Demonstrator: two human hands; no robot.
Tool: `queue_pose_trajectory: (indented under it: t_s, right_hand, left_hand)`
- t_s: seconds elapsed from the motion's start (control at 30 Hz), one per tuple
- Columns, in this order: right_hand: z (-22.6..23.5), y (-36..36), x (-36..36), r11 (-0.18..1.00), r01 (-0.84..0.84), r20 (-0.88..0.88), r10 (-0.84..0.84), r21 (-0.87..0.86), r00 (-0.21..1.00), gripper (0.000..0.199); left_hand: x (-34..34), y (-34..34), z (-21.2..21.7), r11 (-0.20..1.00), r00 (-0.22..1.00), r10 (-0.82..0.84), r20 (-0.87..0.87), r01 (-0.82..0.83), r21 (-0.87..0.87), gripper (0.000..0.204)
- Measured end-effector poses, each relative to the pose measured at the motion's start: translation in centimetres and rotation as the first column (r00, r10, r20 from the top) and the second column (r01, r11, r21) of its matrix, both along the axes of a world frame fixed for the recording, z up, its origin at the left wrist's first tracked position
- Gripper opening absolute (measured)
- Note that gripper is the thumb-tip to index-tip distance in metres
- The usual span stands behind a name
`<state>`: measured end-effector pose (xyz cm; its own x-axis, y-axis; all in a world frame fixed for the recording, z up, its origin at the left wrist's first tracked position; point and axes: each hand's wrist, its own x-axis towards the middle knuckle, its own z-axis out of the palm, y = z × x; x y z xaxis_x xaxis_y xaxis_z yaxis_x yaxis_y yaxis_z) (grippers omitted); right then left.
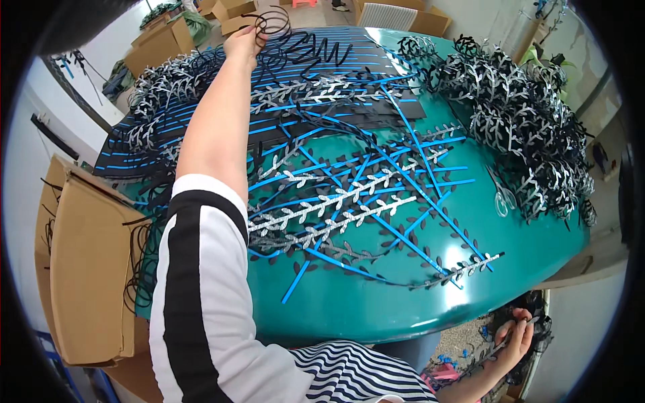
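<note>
My left hand (243, 46) reaches to the far side of the green table (289, 326), its fingers closed on a coiled thin black strip (274, 19). Low at the right, beyond the table's near edge, my right hand (516, 341) pinches a dark strip of leaf shapes (485, 354) that trails down toward my lap. Across the table lie silver leaf strips (349, 198), dark leaf pieces and narrow blue strips (403, 240), crossing one another. Under my left forearm is a black sheet (396, 107) with blue lines; loose black curls (322, 50) rest on it.
Black-and-silver leaf strips are heaped in a big pile (517, 114) at the right. Scissors (502, 200) with clear handles lie beside it. A cardboard box (94, 269) stands against the table's left side; more cartons (161, 47) are behind. Blue scraps litter the floor (460, 336) at lower right.
</note>
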<state>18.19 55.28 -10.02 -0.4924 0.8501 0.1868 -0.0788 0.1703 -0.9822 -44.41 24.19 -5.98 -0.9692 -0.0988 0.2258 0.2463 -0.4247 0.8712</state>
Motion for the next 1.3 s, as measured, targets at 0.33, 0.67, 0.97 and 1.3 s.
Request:
queue_pose_trajectory:
  t_s: [0.33,0.67,0.97,1.3]
  right_hand:
    - [-0.1,0.0,-0.5,1.000,-0.001,0.027,0.002,-0.010,1.000,0.023]
    - [2.2,-4.3,0.4,0.994,-0.107,-0.054,0.109,0.038,0.993,0.023]
    - [3.3,-11.4,-1.4,0.889,-0.455,-0.148,0.456,0.041,0.877,0.023]
    - [4.3,-13.9,1.8,0.845,-0.528,-0.190,0.533,0.080,0.824,0.021]
  left_hand:
    - [-0.8,-2.9,0.6,0.517,0.911,0.395,0.117,-0.115,-0.848,0.022]
    - [7.6,-5.0,9.2,-0.624,0.766,-0.224,-0.603,-0.588,-0.514,0.032]
    - [33.3,-13.0,16.4,0.238,0.950,-0.048,-0.309,-0.289,-0.927,0.026]
    - [43.3,-18.7,1.1,-0.396,0.994,0.109,0.027,0.069,-0.916,0.028]
